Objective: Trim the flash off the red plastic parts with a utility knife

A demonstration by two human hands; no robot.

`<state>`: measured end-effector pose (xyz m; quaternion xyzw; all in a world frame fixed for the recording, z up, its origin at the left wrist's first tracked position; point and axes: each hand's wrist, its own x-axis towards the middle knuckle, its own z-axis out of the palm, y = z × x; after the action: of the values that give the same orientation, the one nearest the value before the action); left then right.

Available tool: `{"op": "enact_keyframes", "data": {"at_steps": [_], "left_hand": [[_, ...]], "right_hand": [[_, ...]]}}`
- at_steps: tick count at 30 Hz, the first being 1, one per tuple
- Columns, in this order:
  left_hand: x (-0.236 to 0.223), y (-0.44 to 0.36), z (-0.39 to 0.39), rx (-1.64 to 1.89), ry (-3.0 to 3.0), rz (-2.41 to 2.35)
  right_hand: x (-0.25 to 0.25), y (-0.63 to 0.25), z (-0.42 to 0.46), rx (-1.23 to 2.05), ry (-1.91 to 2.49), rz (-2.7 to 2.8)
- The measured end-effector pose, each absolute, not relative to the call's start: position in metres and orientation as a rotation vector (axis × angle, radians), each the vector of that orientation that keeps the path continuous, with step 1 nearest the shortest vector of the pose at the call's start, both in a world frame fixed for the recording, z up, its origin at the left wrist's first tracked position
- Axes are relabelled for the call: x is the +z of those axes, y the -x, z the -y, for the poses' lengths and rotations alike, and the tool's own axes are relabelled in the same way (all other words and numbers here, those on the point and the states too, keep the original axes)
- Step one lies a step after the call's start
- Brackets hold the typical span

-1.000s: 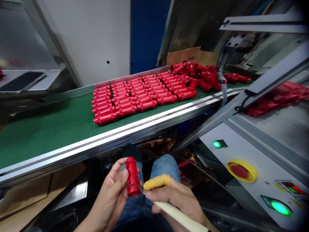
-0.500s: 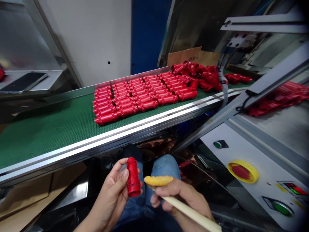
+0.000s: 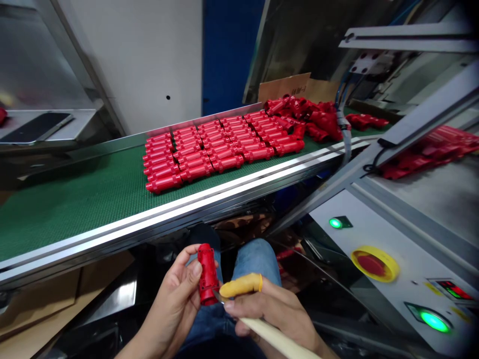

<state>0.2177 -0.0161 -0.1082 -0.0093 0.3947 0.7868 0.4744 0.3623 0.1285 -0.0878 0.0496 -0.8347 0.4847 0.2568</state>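
Between the thumb and fingers of my left hand (image 3: 179, 286) is a red plastic tubular part (image 3: 208, 271), held roughly upright with its wider open end down. My right hand (image 3: 273, 309) grips a knife (image 3: 267, 335) with a long cream handle; a yellow finger cot (image 3: 241, 285) covers its index finger. The short metal blade meets the lower rim of the red part. Both hands are above my lap. Beyond them, rows of similar red parts (image 3: 196, 170) lie on the green conveyor belt (image 3: 90, 199).
A heap of red parts (image 3: 322, 122) lies farther right on the belt, by a cardboard box (image 3: 284, 89). At right stands a control panel (image 3: 396, 309) with a red stop button (image 3: 374, 264). A phone (image 3: 37, 127) rests on the left shelf. The conveyor's metal rail (image 3: 224, 197) runs before my knees.
My right hand has moved left, bringing the blade to the red part's lower end. The red part is slightly tilted compared with before. Two green panel buttons have lit up.
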Motion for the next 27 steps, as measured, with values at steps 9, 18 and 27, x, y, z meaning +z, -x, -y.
{"op": "enact_keyframes", "data": {"at_steps": [9,18,27], "left_hand": [[-0.108,-0.217,0.016,1.919,0.050,-0.953],[-0.104,-0.218,0.015,1.898,0.086,-0.957],[-0.110,-0.217,0.014,1.906,0.066,-1.015]], "right_hand": [[-0.083,-0.362,-0.124,1.341,-0.016,2.245],[-0.075,-0.363,-0.130,1.376,-0.050,2.257],[-0.077,-0.365,-0.126,0.987,-0.154,2.524]]}}
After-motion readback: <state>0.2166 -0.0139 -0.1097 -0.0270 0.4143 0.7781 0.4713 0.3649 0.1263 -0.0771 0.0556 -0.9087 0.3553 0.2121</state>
